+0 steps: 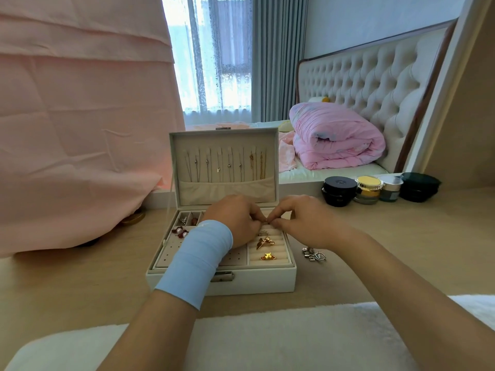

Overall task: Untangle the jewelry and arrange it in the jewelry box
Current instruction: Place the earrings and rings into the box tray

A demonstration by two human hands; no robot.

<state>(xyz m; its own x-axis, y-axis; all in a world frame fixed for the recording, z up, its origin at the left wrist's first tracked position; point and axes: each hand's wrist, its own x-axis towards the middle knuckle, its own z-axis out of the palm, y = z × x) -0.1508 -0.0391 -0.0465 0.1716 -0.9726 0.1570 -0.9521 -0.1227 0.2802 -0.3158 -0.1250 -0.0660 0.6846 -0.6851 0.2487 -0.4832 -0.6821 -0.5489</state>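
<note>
Setting: bedroom; light wood bench (80,277) in front of a bed with a rolled pink quilt (337,140); pink cloth (80,129) hangs at left.
Box: white jewelry box (254,281) sits on the bench with its lid (223,145) upright; necklaces (225,167) hang in a row inside the lid.
Tray: gold bow (265,242) and gold clip (268,256) lie in the ring rolls; red-and-pearl earrings (180,232) lie at the left edge.
Left hand: left hand (235,220), with a blue sleeve (198,261) on its wrist, is over the tray, fingers curled and tips pinched.
Right hand: right hand (302,223) mirrors it; the fingertips of both meet above the ring rolls.
Held item: a small piece is judged to be pinched between both hands; it is too small to identify.
Still loose: silver tangle (313,255) lies on the bench just right of the box.
Nearby: cosmetic jars (369,190) stand further right, well apart.
Step (judged): working a knot or clasp over the tray.
Risk 1: pulling the hands apart hard could tighten the knot or snap a fine link.
Risk 2: a slip would drop the piece among the ring rolls, snagging the gold bow.
Risk 3: the left forearm hides the earring holes, and a careless sweep could knock pieces out.
</note>
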